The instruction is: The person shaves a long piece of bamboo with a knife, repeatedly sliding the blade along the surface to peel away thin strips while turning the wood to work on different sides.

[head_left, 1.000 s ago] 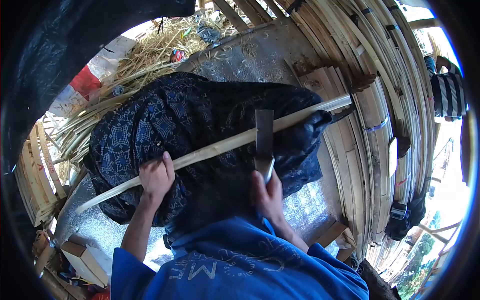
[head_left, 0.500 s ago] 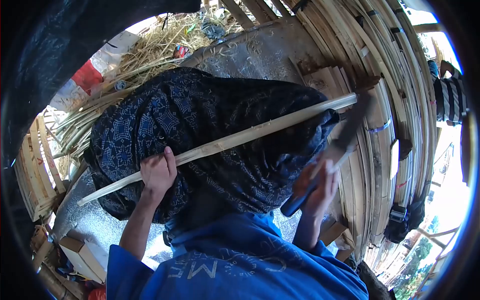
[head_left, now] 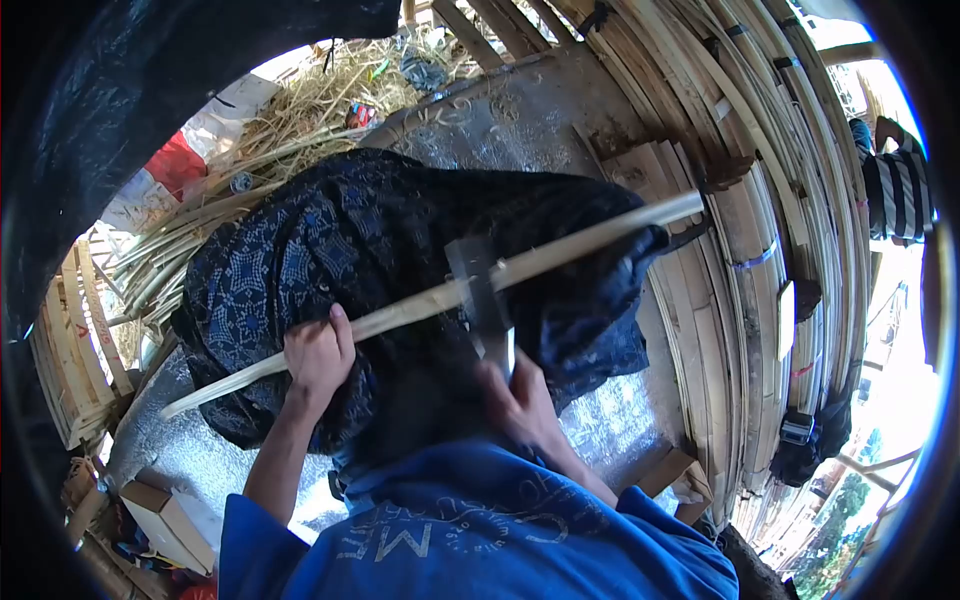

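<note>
My left hand [head_left: 318, 353] is closed round a long pale bamboo strip [head_left: 405, 312], with the thumb lying along its upper side. The strip slants across my lap, from low on the left to high on the right. My right hand [head_left: 522, 395] grips a broad-bladed knife [head_left: 483, 300], whose handle is mostly hidden by the fingers. The blade, slightly blurred, crosses the strip near its middle, right of my left hand. Under the strip, a dark blue patterned cloth [head_left: 262, 265] covers my legs.
Long bamboo slats [head_left: 745, 330] are stacked along the right side. A shiny silvery sheet [head_left: 615, 415] lies beneath me. Shavings and thin strips [head_left: 290, 120] pile up at the back left. An open cardboard box [head_left: 165, 525] stands at lower left. A person in striped clothing [head_left: 897, 195] is partly visible far right.
My right hand has swung the knife leftward from beyond the strip's right end to its middle. My left hand keeps its hold, and the strip has barely shifted.
</note>
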Motion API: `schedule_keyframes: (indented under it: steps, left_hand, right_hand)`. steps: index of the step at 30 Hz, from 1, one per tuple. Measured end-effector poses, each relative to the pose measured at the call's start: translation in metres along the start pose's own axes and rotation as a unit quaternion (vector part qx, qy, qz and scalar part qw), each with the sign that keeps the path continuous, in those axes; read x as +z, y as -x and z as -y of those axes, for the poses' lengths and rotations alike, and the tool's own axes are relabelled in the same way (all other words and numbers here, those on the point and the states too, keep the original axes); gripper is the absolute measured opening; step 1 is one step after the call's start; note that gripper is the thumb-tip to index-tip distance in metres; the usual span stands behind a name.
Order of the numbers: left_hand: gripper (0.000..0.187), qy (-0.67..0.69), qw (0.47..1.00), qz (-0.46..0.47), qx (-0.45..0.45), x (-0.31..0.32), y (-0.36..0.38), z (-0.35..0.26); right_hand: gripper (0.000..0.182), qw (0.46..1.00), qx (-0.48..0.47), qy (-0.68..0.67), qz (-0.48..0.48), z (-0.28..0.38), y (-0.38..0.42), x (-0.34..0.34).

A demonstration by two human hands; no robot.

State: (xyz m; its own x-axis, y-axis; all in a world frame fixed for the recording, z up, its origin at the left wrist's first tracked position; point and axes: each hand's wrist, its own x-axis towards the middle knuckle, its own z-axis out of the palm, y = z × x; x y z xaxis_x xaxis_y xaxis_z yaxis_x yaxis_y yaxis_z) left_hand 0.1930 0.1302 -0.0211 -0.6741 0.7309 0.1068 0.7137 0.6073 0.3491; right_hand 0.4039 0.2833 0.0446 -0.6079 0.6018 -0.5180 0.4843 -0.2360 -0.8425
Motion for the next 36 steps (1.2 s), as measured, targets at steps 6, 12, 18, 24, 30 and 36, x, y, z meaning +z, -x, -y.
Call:
schedule_keyframes:
  steps: [6, 12, 18, 24, 30, 36]
  left_hand:
    - [0.047, 0.025, 0.999, -0.023, -0.002, 0.0, 0.005, -0.003]
    - [0.047, 0.034, 0.999, -0.017, -0.006, 0.002, 0.009, 0.001]
    - [0.048, 0.018, 0.999, -0.045, 0.005, -0.003, 0.003, -0.001]
    - [0.049, 0.005, 0.999, -0.038, 0.002, 0.007, 0.008, 0.003]
    - [0.049, 0.013, 0.999, -0.042, 0.003, 0.002, 0.005, 0.0]
    - [0.048, 0.003, 0.999, -0.037, 0.02, 0.006, 0.002, 0.008]
  right_hand:
    - [0.02, 0.974, -0.156, 0.077, -0.143, 0.01, -0.005, -0.027]
    - [0.02, 0.97, 0.022, -0.194, -0.145, 0.032, 0.006, -0.042]
    - [0.021, 0.941, -0.248, 0.164, -0.159, 0.017, -0.015, -0.027]
    - [0.029, 0.945, -0.206, 0.216, -0.136, -0.004, -0.015, -0.012]
    - [0.02, 0.969, -0.06, -0.182, -0.156, 0.055, -0.006, -0.039]
    - [0.022, 0.996, -0.062, 0.048, -0.041, -0.01, -0.014, 0.002]
